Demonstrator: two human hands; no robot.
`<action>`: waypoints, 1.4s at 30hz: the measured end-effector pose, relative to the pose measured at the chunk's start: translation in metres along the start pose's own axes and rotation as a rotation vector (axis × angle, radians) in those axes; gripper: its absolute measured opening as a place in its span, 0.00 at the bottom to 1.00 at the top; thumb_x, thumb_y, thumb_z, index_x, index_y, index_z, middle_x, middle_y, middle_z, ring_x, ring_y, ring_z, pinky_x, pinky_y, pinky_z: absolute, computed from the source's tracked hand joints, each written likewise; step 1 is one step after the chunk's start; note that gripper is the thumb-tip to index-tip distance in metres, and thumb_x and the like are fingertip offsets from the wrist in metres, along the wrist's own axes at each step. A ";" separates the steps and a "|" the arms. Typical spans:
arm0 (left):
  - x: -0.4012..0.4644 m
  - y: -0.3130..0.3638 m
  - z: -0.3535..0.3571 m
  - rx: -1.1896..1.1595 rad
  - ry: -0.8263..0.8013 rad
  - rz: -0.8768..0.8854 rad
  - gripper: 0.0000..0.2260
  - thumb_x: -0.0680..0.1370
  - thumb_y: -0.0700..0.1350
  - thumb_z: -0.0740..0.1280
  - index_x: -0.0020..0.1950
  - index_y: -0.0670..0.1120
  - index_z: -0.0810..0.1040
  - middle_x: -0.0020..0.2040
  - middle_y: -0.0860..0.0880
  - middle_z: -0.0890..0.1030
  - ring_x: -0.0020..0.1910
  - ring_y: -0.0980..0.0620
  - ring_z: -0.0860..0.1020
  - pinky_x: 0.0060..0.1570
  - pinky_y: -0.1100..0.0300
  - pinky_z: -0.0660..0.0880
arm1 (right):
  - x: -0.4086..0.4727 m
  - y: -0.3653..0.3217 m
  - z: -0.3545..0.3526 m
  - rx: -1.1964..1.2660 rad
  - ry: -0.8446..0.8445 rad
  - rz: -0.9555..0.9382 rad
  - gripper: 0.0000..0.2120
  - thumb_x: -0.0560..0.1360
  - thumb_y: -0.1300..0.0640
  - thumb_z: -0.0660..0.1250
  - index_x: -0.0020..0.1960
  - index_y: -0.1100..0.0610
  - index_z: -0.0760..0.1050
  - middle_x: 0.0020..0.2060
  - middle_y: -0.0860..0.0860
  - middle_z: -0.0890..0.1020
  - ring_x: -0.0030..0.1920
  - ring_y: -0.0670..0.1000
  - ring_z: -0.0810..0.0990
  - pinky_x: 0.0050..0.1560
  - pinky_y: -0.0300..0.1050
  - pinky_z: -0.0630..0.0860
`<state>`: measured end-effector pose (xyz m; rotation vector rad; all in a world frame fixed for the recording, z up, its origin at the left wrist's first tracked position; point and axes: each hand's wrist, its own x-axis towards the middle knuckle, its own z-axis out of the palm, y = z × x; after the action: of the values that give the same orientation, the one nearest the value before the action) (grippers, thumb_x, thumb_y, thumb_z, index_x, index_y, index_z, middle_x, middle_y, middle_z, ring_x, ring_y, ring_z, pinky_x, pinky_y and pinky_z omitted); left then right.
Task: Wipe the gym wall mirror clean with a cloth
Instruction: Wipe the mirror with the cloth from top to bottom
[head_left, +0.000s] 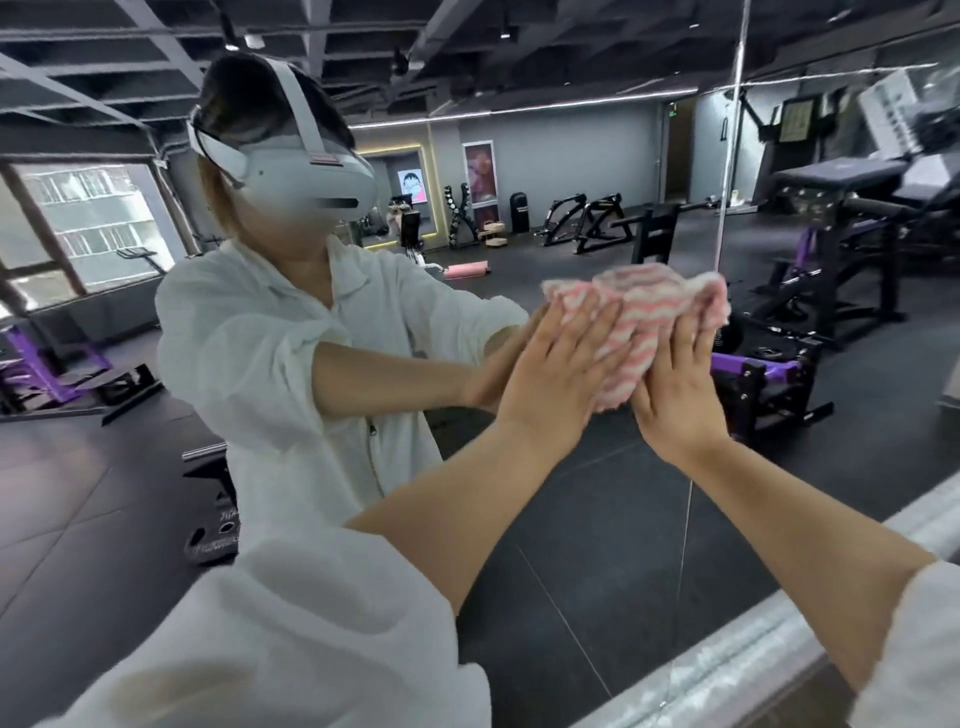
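The fingers (582, 322) of the left hand (556, 374) lie straight and slightly spread, flat against a pink-and-white striped cloth (644, 322) that they press to the wall mirror (571, 182). The right hand (675, 384) does the same just beside it, its fingers stretched upward and held close together over the cloth's right part. Neither hand curls round the fabric; both palms face the glass, with the backs of the hands toward the camera.

The cloth is bunched between the hands and the glass, about the middle of the head view. Its long axis runs on a slant: the wide, ruffled end spreads up and to the right above the fingertips, and a narrower tail hangs down and to the left between the two wrists. The stripes run roughly across this axis.

Both forearms reach forward and up out of white sleeves (311, 649) at the bottom of the view. A pale ledge (753, 654) runs along the mirror's lower edge at the lower right, and a thin vertical seam (727, 156) in the glass rises just right of the cloth.

In the mirror the person's reflection (291, 322) stands at the left, in a white shirt with a white headset, arms stretched toward the cloth. Behind it the glass shows a dark gym floor, black and purple weight machines (810, 291), a pink rolled mat (466, 270) and a window (88, 223) at far left.
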<state>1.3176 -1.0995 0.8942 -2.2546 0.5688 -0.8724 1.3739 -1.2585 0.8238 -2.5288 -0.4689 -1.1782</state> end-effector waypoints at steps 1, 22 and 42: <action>-0.004 0.010 0.006 -0.003 -0.033 0.025 0.34 0.82 0.57 0.51 0.75 0.47 0.30 0.76 0.42 0.32 0.75 0.40 0.34 0.65 0.42 0.28 | -0.012 0.003 0.005 0.018 -0.021 0.022 0.34 0.82 0.42 0.39 0.75 0.69 0.44 0.73 0.73 0.48 0.74 0.64 0.38 0.73 0.66 0.42; -0.221 0.024 0.106 0.078 -0.388 0.106 0.42 0.73 0.50 0.58 0.74 0.35 0.33 0.75 0.56 0.50 0.75 0.53 0.50 0.74 0.48 0.40 | -0.165 -0.122 0.068 0.168 -0.354 -0.200 0.31 0.82 0.41 0.45 0.77 0.60 0.51 0.75 0.61 0.57 0.76 0.60 0.50 0.75 0.53 0.45; -0.605 -0.179 0.036 -0.078 -0.843 -0.607 0.30 0.83 0.50 0.50 0.77 0.46 0.34 0.76 0.47 0.33 0.62 0.44 0.20 0.55 0.46 0.17 | -0.180 -0.546 0.092 0.263 -0.381 -0.729 0.31 0.73 0.46 0.53 0.74 0.55 0.59 0.73 0.56 0.61 0.69 0.64 0.62 0.70 0.60 0.53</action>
<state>0.9570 -0.6051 0.7379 -2.6117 -0.4900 -0.0766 1.0987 -0.7597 0.7036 -2.3960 -1.6223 -0.7335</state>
